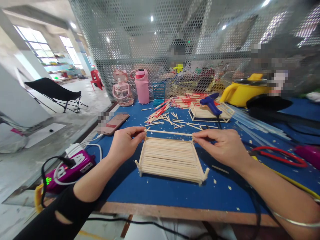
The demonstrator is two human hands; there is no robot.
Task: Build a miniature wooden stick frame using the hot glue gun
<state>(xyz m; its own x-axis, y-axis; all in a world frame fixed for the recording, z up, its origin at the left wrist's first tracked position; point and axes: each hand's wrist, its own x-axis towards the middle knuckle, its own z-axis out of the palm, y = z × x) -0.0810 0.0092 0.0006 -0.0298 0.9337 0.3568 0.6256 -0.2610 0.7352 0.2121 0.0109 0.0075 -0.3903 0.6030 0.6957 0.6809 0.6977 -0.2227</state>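
Between my two hands runs a thin wooden stick [170, 133], level along the far side of a small stick platform [170, 156]. My left hand [127, 141] pinches its left end at the platform's far left corner. At the far right corner, my right hand [220, 143] pinches the other end with thumb and forefinger. The platform is made of pale sticks laid side by side, with short posts at the near corners. Further back, a blue glue gun [212, 104] rests on another stick frame [197, 113].
Loose sticks [175, 118] and red-wrapped chopsticks [160, 111] lie behind. A phone [116, 123] and purple power strip [72, 170] are left; red-handled pliers [282, 156] and clear glue sticks [260, 123] are right. Pink bottles [142, 86] and a yellow pot [245, 91] stand by the mesh.
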